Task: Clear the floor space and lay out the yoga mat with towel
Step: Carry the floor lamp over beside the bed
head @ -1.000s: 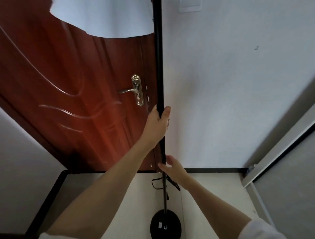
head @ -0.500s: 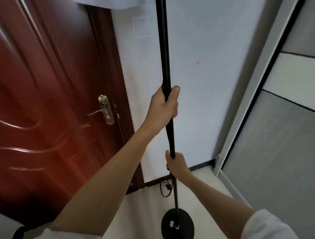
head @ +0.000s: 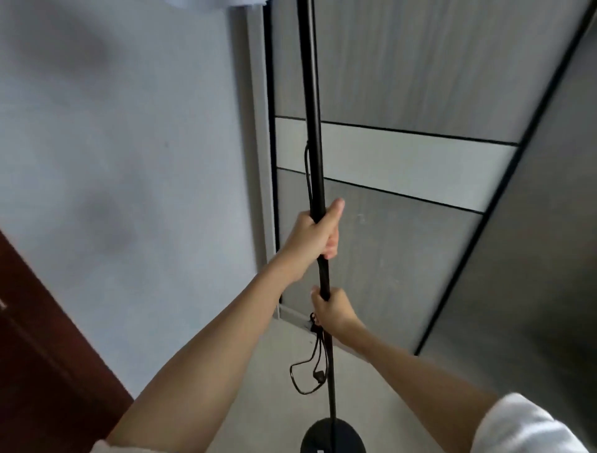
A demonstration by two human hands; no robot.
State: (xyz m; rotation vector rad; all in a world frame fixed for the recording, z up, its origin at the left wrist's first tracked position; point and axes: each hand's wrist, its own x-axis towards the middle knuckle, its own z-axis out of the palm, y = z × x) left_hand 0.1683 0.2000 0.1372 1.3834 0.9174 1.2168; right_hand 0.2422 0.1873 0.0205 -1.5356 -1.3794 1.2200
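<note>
While left hand (head: 318, 232) and right hand (head: 332, 307) both grip the floor lamp pole (head: 312, 129), keep it vertical, round base (head: 332, 435) at 6 o'clock low, trailing cord (head: 310, 368) clear of feet.

The lamp shade (head: 245, 2) and round base (head: 332, 436) are cut off.

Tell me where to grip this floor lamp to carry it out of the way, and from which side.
Grip the floor lamp's pole at mid-height, hands stacked, as now: left hand above, right hand lower. Come from the near side. The pole is thin, straight and upright, so fingers wrap fully round it. The round base probably weighs it down low; keep the dangling cord clear.
</note>
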